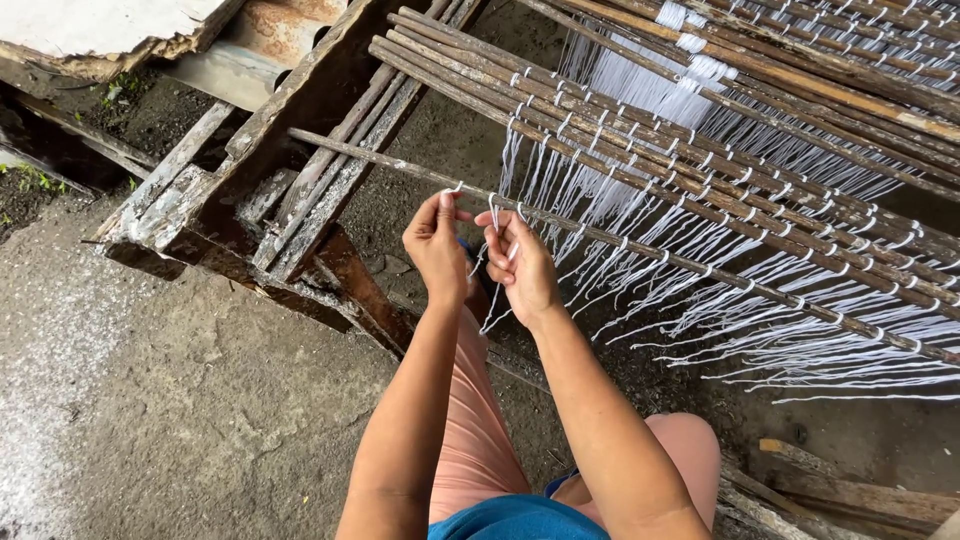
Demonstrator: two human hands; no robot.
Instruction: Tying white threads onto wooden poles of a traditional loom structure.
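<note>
White string point(492, 212) is pinched in both hands, right at the thin wooden stick point(380, 156) that lies across the frame. The left hand point(436, 250) holds one end with its fingers closed tight. The right hand point(520, 268) holds the other end, fingers closed too, just beside the left one. The string loops over the stick near its bare end. More knotted strings point(760, 300) hang from the stick further along, on the right hand's side. Behind the stick lie many more sticks point(640, 140) with tied strings. To make a good knot, I think both ends should be pulled evenly and kept snug against the stick, near the last knot. An old wooden frame point(230, 190) sits past the stick's bare end, on the concrete floor point(150, 400).
</note>
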